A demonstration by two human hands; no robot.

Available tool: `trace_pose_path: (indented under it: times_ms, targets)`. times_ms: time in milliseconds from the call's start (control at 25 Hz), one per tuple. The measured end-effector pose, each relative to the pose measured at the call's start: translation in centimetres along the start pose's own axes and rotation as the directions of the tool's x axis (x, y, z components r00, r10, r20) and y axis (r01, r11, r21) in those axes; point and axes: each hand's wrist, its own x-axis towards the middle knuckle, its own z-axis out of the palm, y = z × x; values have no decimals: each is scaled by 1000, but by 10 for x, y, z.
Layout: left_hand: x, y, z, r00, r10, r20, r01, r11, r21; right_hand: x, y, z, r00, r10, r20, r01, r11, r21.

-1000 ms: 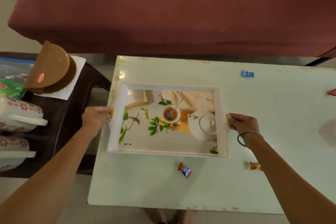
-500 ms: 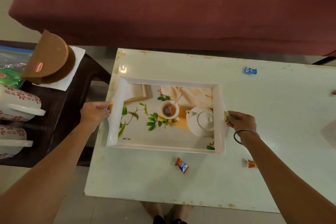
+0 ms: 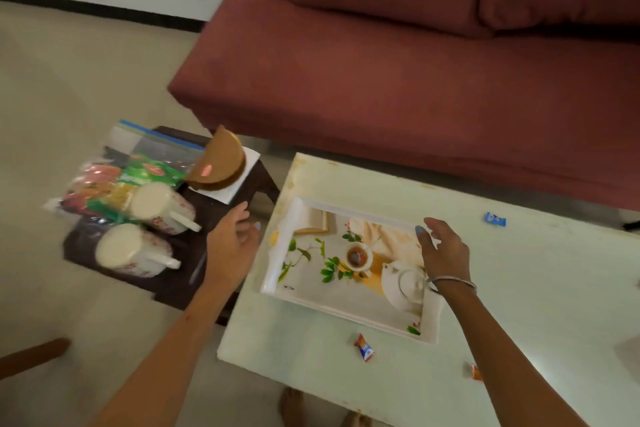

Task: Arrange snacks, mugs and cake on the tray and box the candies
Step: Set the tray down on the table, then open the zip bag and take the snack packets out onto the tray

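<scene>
Tray (image 3: 349, 305) at frame centre holds nothing. Left hand (image 3: 230, 246) and right hand (image 3: 445, 253) hover spread, gripping nothing. Mugs (image 3: 138, 250) stand at left.

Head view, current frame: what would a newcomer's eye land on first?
Probably the printed tray, empty on the pale table with the open right hand hovering over its right side. Next, the left hand reaching toward the dark side table, where two floral mugs lie beside a bag of snacks and a half-round cake. Wrapped candies lie scattered around the tray.
</scene>
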Motion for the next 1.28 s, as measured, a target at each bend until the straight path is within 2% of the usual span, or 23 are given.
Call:
trace_pose_path:
  times_ms: [80, 200, 280, 440, 600, 720, 800, 1000, 1200, 1280]
  targets:
    - [-12, 22, -34, 993, 22, -112, -32, 996, -81, -6, -63, 3, 992, -122, 30, 119, 989, 87]
    - [-15, 38, -82, 973, 53, -224, -78, 992, -104, -16, -148, 16, 962, -268, 58, 251, 946, 203]
    - [-10, 36, -114, 954, 10, -299, -46, 992, -113, -26, -195, 31, 933, -341, 113, 304, 918, 255]
    - [3, 13, -156, 898, -180, -401, 102, 973, -207, -36, -258, 77, 884, -393, 252, 314, 901, 301]
    - [20, -42, -185, 780, -455, -429, 313, 878, -363, -37, -301, 151, 849, -350, 396, 251, 926, 281]
    - [55, -84, -199, 667, -639, -383, 464, 759, -457, -25, -326, 217, 837, -284, 468, 214, 957, 198]
    - [79, -110, -205, 579, -746, -331, 544, 655, -524, -10, -342, 256, 830, -287, 478, 278, 956, 92]
    - [126, -174, -207, 395, -912, -114, 678, 373, -634, 40, -375, 342, 784, -254, 567, 309, 951, -2]
    - [148, -200, -202, 357, -933, 44, 638, 209, -741, 71, -376, 407, 750, -107, 653, 348, 903, -252]
    - [152, -204, -202, 361, -925, 121, 626, 143, -767, 77, -372, 422, 749, -50, 660, 361, 867, -344]
